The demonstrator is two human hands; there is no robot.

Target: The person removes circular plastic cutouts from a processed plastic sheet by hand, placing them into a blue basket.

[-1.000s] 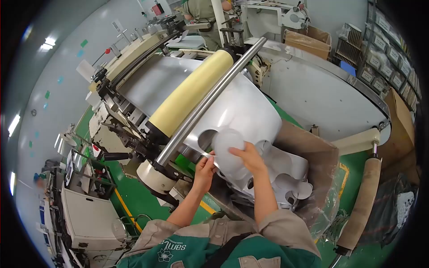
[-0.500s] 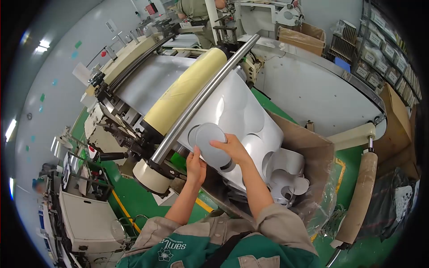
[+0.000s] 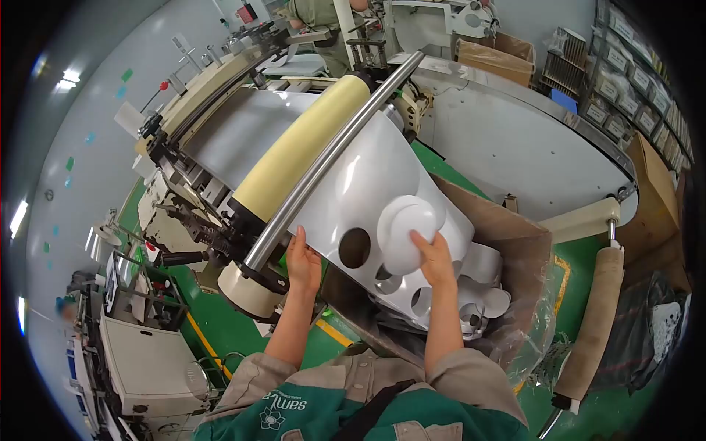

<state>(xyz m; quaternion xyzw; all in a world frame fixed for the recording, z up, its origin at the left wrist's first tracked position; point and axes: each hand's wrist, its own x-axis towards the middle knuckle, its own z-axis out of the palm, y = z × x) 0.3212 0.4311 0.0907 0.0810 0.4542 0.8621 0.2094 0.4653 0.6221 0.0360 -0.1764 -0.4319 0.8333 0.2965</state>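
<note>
My right hand point(image 3: 437, 259) pinches thin white discs point(image 3: 401, 239), which overlap each other, over the lower part of a glossy white sheet point(image 3: 360, 165). Round holes pierce the sheet, one large and dark point(image 3: 354, 248) to the left of the discs. My left hand point(image 3: 303, 266) holds nothing; its fingers are raised and apart at the sheet's left edge, just below a steel bar point(image 3: 334, 156). Behind the bar lies a yellow roller point(image 3: 305, 140), and the sheet comes down from the machine into a cardboard box point(image 3: 518, 253).
Curled sheet offcuts point(image 3: 482, 264) lie in the box, which has a plastic liner. A brown roll point(image 3: 592, 327) leans at the right, near a large white panel point(image 3: 515, 147). Another person point(image 3: 323, 29) stands behind the machine. A white cabinet point(image 3: 147, 353) is at the left.
My right hand has carried the discs to the right, away from the left hand. My left hand has moved slightly left and its fingers have spread. A large hole in the sheet is now uncovered.
</note>
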